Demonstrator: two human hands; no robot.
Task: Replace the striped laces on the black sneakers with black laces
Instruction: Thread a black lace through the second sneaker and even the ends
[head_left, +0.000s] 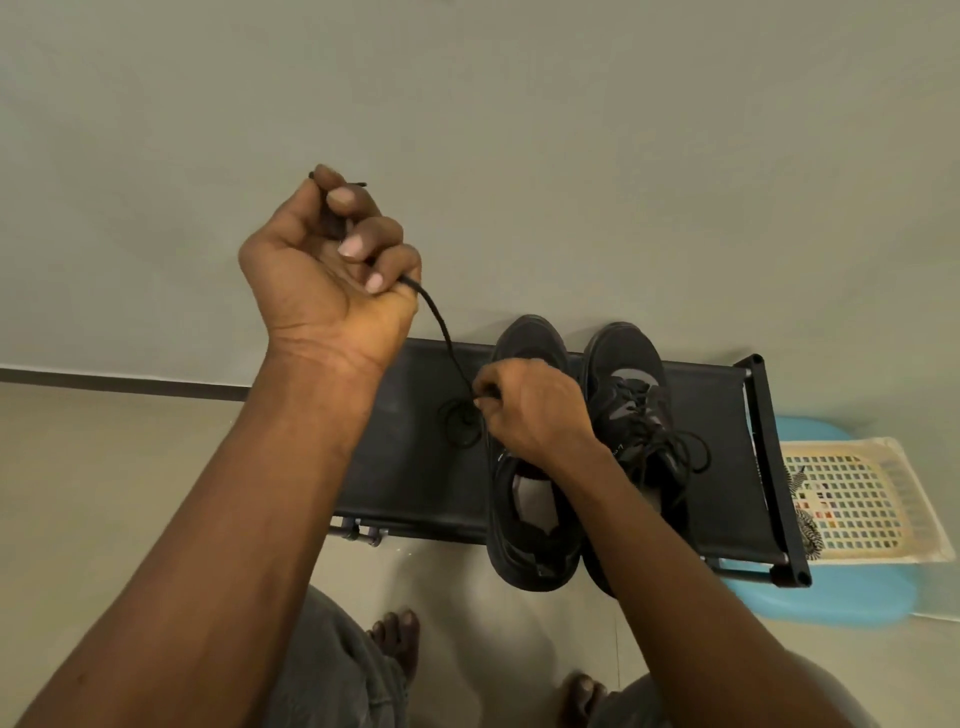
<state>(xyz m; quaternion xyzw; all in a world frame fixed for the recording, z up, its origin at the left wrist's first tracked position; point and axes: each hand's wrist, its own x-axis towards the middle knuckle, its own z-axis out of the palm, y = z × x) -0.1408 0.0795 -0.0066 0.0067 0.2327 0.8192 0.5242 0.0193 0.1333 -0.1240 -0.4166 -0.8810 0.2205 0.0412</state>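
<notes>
Open: rack top (410, 488) left side, only a lace coil (460, 421) there. 2 sneakers (623, 348) side by side fill the right part. A lace strand (441, 325) slants above the coil. The wall (519, 130) is behind, a basket (857, 499) just right.

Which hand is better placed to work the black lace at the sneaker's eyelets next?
Probably right. The right hand already pinches the black lace directly over the sneaker. The left hand grips the lace raised high, well away from it.

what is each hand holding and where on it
The left hand grips the black lace near its end, tips poking out above the fist. The right hand pinches the same lace lower down, over a black sneaker.
</notes>
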